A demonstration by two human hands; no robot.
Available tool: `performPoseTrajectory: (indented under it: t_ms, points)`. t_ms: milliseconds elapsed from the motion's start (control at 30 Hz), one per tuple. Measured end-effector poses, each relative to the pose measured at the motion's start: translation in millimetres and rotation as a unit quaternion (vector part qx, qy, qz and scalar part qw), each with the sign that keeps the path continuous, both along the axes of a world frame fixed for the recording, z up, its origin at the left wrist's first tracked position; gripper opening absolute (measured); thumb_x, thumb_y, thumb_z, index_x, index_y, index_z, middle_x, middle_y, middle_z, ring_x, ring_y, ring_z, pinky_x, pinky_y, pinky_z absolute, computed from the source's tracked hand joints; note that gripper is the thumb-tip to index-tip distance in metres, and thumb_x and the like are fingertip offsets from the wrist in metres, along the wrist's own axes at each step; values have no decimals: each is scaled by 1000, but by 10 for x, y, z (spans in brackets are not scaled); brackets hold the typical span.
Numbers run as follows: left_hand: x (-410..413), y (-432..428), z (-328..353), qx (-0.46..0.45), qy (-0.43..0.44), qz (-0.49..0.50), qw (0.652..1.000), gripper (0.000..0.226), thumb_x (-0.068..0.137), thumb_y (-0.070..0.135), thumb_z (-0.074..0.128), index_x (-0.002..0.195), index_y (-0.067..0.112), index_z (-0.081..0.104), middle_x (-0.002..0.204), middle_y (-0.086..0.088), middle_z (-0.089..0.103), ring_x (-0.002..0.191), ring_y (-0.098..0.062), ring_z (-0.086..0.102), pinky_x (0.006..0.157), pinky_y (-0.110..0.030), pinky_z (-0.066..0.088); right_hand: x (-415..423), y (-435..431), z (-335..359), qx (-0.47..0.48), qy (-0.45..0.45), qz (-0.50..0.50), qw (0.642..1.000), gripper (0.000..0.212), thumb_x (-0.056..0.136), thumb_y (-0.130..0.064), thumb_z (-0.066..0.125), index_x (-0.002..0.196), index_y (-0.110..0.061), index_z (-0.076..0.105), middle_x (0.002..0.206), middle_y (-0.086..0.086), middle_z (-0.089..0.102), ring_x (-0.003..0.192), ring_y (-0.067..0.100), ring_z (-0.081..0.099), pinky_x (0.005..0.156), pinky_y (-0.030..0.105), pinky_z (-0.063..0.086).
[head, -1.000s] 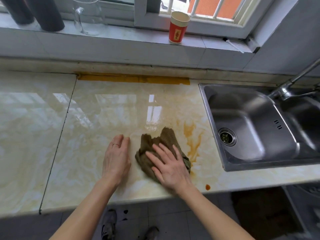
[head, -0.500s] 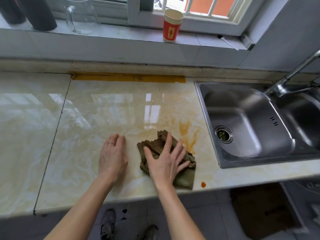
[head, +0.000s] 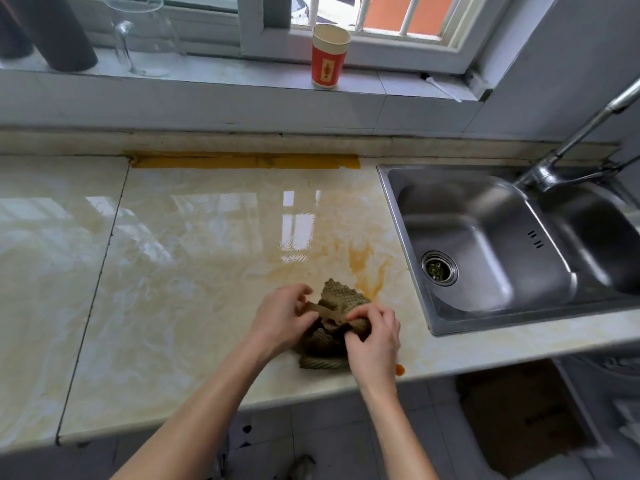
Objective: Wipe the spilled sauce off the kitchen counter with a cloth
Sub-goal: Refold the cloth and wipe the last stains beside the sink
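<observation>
A crumpled olive-brown ribbed cloth (head: 337, 299) lies on the pale marble counter (head: 194, 271) near its front edge. My left hand (head: 282, 318) pinches the cloth's left fold with curled fingers. My right hand (head: 375, 336) grips its right side, fingers curled over the fabric. An orange sauce smear (head: 363, 268) streaks the counter just beyond the cloth, toward the sink. A small red-orange sauce drop (head: 400, 369) sits at the counter's front edge, right of my right wrist.
A steel double sink (head: 491, 244) with a tap (head: 568, 147) fills the right side. On the window ledge stand a red paper cup (head: 327, 57), a glass jug (head: 142, 36) and a dark cylinder (head: 59, 32). Yellow tape (head: 242, 160) runs along the counter's back.
My left hand left the bare counter and took hold of the cloth. My right hand went from pressing flat on the cloth to gripping it, and the cloth is now bunched up.
</observation>
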State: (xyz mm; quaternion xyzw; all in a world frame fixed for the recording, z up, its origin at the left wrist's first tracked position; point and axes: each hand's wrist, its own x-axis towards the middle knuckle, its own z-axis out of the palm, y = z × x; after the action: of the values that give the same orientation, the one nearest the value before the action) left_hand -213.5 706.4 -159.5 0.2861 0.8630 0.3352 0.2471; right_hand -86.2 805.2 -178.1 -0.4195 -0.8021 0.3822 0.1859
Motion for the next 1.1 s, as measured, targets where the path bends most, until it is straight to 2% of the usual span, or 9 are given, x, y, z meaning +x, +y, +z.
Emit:
performPoseTrajectory:
  t_ms: [100,233,300,367,433,500,733,933,1100]
  points:
    - [173,216,94,34,32,-60,997,12,77,14,65,86,21,68,85,3,68,77,-13,59,71,-26,47,175,63,-7,-16,12,5,1000,41,65,7,58,79,-32,58,105,-13,49,114,14,47,104,32,35]
    - [320,312,71,39,-41,-113,992,25,77,-1,55,90,18,65,89,1,69,84,-12,62,74,-20,48,212,36,200,-79,129,-35,988,45,66,-6,47,105,-25,59,129,-7,43,126,-4,39,105,10,28]
    - [288,271,55,57,-122,-88,987,34,78,-12,45,94,13,60,94,-5,68,85,-13,65,73,-18,51,139,11,202,-66,113,-7,991,56,72,-18,45,126,-25,54,147,0,34,138,4,30,114,25,27]
    - [245,220,83,104,-175,-27,979,37,76,-18,38,91,11,56,90,-10,68,78,-17,68,71,-26,55,29,-29,80,12,-15,49,999,65,82,-42,35,147,-34,35,160,3,19,148,19,14,119,46,18]
    - [158,159,108,140,-134,70,979,36,76,-18,35,85,11,53,83,-11,68,72,-19,69,69,-39,57,-34,-95,-132,107,-158,101,977,71,84,-66,23,151,-43,22,164,0,8,150,28,0,116,59,8]
    - [30,80,94,153,-63,143,976,32,79,-14,36,83,13,52,78,-7,66,66,-17,68,65,-43,56,-65,-155,-285,174,-204,120,956,73,82,-76,30,147,-44,34,162,3,18,149,37,3,111,69,7]
    - [-91,-142,-38,96,118,147,977,24,81,-4,49,92,15,57,86,1,66,81,-20,64,73,-39,52,-48,-79,-395,273,-147,236,921,51,89,-50,45,137,-36,53,150,-1,45,143,33,30,108,67,26]
    - [-173,-412,-110,-7,181,134,974,35,80,-4,51,112,9,58,114,-11,59,101,-30,57,77,-41,51,-167,305,-461,232,-110,75,964,48,85,-23,58,133,-22,58,146,3,49,141,28,35,114,59,22]
    - [-245,-466,-189,-74,169,129,974,46,85,-2,44,130,5,49,138,-15,45,122,-35,45,94,-45,45,-89,-351,-502,271,-43,258,927,45,86,-23,50,129,-20,61,140,0,54,139,26,39,115,54,25]
